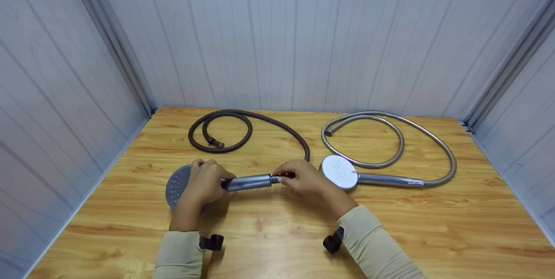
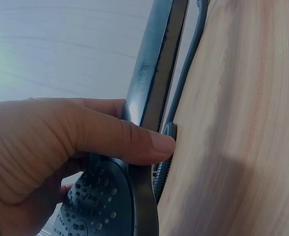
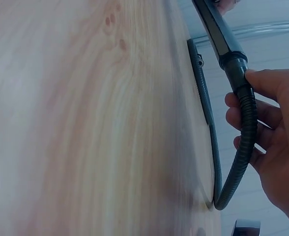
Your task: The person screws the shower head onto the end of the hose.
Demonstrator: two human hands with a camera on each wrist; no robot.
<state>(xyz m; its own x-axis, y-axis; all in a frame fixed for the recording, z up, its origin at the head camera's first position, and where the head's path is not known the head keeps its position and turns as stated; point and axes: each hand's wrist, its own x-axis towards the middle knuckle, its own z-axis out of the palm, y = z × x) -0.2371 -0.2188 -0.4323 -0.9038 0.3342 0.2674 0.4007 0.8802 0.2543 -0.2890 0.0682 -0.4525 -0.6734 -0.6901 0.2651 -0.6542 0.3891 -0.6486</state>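
Observation:
My left hand [image 1: 206, 182] grips a dark grey shower head [image 1: 177, 187] near its neck, the thumb lying across the handle in the left wrist view. The handle [image 1: 249, 182] points right, raised a little off the table. At its end my right hand [image 1: 305, 178] pinches the connector [image 3: 236, 73] of a dark shower hose [image 1: 277, 122] between thumb and fingers. The connector sits against the handle's end; how tightly it is joined I cannot tell. From there the hose bends back and lies coiled behind the hands, its free end fitting [image 1: 215, 142] inside the coil.
Just right of my right hand lies a second shower head [image 1: 339, 172], with a white face and chrome handle [image 1: 390, 179]. Its silver hose [image 1: 448, 157] loops behind it. Pale panelled walls [image 1: 277, 36] enclose the back and sides of the wooden table [image 1: 269, 244].

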